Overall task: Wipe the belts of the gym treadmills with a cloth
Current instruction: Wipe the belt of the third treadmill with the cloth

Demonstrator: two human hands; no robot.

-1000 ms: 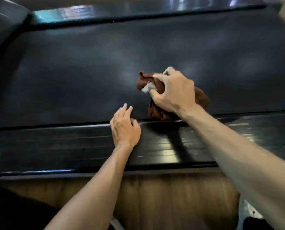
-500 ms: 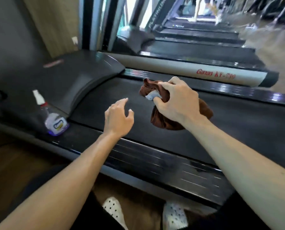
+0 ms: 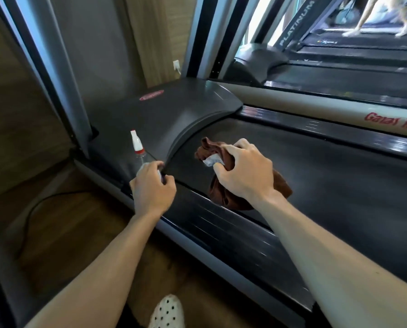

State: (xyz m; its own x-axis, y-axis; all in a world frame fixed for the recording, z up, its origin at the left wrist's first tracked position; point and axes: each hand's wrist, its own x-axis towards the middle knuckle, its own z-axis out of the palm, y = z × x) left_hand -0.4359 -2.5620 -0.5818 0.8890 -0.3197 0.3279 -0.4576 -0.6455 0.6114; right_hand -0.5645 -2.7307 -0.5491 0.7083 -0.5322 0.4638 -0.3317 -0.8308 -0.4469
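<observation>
Wood-panelled gym wall and grey uprights sit at 11 o'clock, and below them the wide black rubber treadmill belt has the person's right hand bunching a crumpled rust-brown cloth with curled fingers, right on the belt's front end. At 9 o'clock of the cloth, the left hand curls round the clear plastic spray bottle with the red-and-white nozzle standing beside the curved grey motor cover. Probably best to grab the bottle low, spritz towards the open belt at 3 o'clock, and watch the glossy black side rail lip near the wrists.
</observation>
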